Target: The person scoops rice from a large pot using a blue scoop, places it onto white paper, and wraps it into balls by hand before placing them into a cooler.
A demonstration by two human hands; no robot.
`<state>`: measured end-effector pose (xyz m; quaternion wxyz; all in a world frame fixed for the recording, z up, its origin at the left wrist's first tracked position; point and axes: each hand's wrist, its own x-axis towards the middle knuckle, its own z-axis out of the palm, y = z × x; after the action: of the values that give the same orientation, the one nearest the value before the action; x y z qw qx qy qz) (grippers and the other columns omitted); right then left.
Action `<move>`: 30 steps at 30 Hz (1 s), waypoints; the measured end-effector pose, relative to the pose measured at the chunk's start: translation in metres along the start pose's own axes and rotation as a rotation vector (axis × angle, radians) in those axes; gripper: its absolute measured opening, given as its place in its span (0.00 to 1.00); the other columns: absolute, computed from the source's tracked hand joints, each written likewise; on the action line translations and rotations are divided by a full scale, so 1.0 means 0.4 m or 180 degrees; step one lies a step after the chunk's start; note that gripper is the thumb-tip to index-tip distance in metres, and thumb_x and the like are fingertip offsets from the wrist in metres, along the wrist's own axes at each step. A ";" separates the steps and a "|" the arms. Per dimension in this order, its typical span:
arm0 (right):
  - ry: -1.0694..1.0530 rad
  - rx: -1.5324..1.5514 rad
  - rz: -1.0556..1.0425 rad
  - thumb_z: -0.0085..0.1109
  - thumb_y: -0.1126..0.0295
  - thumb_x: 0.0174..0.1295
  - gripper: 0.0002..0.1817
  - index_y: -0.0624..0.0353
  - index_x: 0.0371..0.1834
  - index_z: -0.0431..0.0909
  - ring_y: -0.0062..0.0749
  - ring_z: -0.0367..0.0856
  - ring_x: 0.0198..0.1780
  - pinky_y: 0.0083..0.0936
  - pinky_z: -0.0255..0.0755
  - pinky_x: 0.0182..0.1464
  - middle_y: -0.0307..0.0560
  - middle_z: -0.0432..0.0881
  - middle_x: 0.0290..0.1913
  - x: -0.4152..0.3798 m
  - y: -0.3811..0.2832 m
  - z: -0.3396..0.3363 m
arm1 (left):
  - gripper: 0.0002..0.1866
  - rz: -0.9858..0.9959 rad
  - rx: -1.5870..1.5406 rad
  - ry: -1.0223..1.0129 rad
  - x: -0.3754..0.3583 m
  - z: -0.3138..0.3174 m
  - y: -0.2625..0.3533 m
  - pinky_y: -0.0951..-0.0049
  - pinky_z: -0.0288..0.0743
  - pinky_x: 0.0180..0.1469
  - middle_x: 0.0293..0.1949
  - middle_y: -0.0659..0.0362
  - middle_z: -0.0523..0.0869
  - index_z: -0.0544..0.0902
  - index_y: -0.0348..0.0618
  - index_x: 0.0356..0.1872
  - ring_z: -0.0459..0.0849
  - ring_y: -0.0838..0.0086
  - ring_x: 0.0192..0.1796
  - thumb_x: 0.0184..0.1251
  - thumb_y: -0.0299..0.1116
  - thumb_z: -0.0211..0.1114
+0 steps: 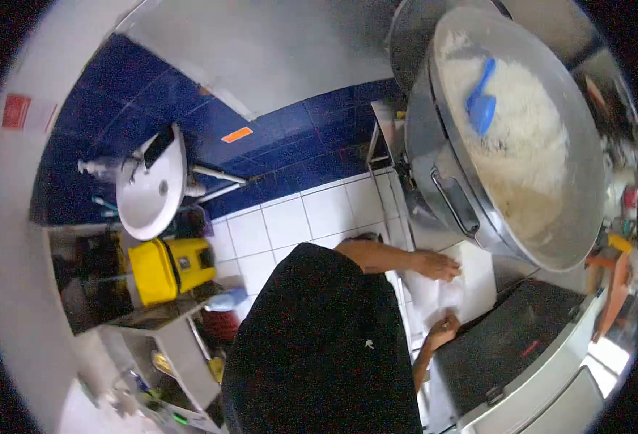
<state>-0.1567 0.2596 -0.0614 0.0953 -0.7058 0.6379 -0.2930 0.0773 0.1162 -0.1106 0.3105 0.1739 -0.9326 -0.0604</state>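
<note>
Your left hand (438, 266) is extended with its fingers at a smooth white sheet-like item (478, 271); blur prevents you from confirming whether the fingers pinch it. Your right hand (444, 330) is bent at the lower edge of this item; its grip likewise cannot be determined. Locate the item between a large silver metal pot (426, 137) and a flat, dark-grey rectangular panel (507, 340). The pot contains a pale, loose mass (529, 108), on which a blue plastic scoop (482, 116) rests. On your left, note a white oval washbasin (142, 210) against a blue tiled wall (312, 112), with a yellow plastic bin (152, 271) near it.
</note>
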 end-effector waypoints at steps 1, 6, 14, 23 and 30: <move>-0.0113 -0.0082 0.0034 0.54 0.82 0.53 0.12 0.66 0.39 0.83 0.52 0.80 0.43 0.41 0.74 0.50 0.57 0.84 0.39 0.023 -0.034 -0.005 | 0.11 -0.0222 -0.0068 0.0073 -0.007 -0.014 0.015 0.61 0.70 0.58 0.47 0.51 0.76 0.77 0.44 0.43 0.75 0.59 0.54 0.59 0.33 0.56; -0.0394 -0.0159 -0.0563 0.56 0.76 0.55 0.15 0.68 0.46 0.81 0.56 0.77 0.51 0.46 0.70 0.57 0.61 0.82 0.46 0.054 -0.071 -0.063 | 0.20 -0.0888 -0.0690 0.0166 0.006 -0.067 0.110 0.58 0.67 0.62 0.50 0.51 0.77 0.77 0.44 0.53 0.74 0.57 0.57 0.58 0.35 0.59; -0.0839 0.0990 0.0138 0.58 0.56 0.63 0.22 0.68 0.46 0.79 0.55 0.78 0.51 0.46 0.70 0.56 0.62 0.81 0.48 0.073 0.087 0.004 | 0.10 -0.0888 -0.0149 0.0026 0.019 -0.014 0.051 0.59 0.71 0.54 0.49 0.53 0.80 0.77 0.43 0.40 0.77 0.61 0.55 0.57 0.33 0.61; -0.1313 0.0167 0.1476 0.79 0.67 0.35 0.35 0.63 0.48 0.70 0.45 0.82 0.31 0.38 0.77 0.38 0.57 0.83 0.36 0.191 0.153 0.049 | 0.31 -0.2292 -0.0363 -0.1191 0.120 -0.021 0.045 0.54 0.78 0.49 0.41 0.46 0.84 0.76 0.38 0.47 0.83 0.48 0.46 0.39 0.38 0.79; -0.1371 -0.0279 0.0496 0.84 0.65 0.29 0.35 0.63 0.44 0.75 0.53 0.82 0.43 0.42 0.77 0.44 0.58 0.84 0.40 0.230 0.269 0.150 | 0.33 -0.2196 0.0439 -0.2237 0.239 0.084 -0.072 0.60 0.81 0.45 0.34 0.48 0.86 0.84 0.39 0.38 0.86 0.56 0.42 0.21 0.35 0.86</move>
<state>-0.2141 0.1392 -0.1378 0.2208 -0.7041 0.6675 -0.0994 -0.0058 0.0548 -0.0905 -0.0729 0.4616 -0.8708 -0.1528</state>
